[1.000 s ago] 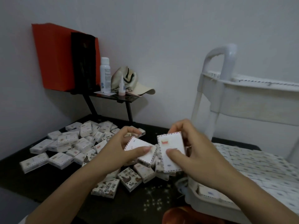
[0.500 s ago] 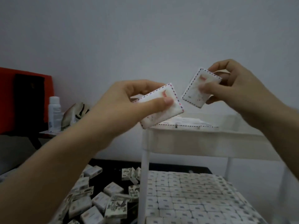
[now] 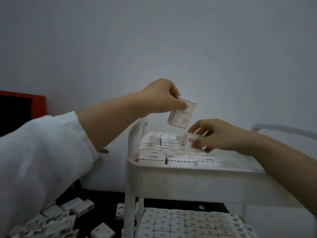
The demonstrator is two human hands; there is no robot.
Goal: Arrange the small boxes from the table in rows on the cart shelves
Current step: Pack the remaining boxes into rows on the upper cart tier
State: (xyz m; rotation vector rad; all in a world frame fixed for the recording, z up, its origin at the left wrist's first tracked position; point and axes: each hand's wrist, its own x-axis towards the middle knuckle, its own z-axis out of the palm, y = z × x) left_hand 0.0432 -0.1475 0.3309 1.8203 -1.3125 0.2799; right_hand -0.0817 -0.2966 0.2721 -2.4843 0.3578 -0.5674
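Hands raised over a white cart: my left hand (image 3: 161,97) pinches a small white box (image 3: 182,115) by its upper corner, thumb in front and curled fingers behind; the box hangs upright in the air above the top shelf (image 3: 188,179), touching nothing else; it has a red-and-blue dashed border and faint print. My right hand (image 3: 221,135), lower and to the right, grips a second box (image 3: 188,140) with curled fingers, holding it on edge low over the shelf, just behind the boxes already laid there; this hand is blurred, so I cannot tell whether that box touches the shelf. My left arm wears a white sleeve (image 3: 39,160) pushed up toward the elbow; my right forearm is bare.

On the top shelf, rows of flat boxes (image 3: 159,149) fill the left part, edge to edge; a curved white handle (image 3: 283,129) rises at the far right. On the lower shelf, more rows of boxes (image 3: 188,224) sit tightly packed. To the left of the cart stands a dark table (image 3: 103,197) with a loose heap of boxes (image 3: 56,220), some tilted, some flat. At the far left edge there is a red panel (image 3: 40,103) with something black in front of it; behind everything, a plain grey wall (image 3: 154,40).
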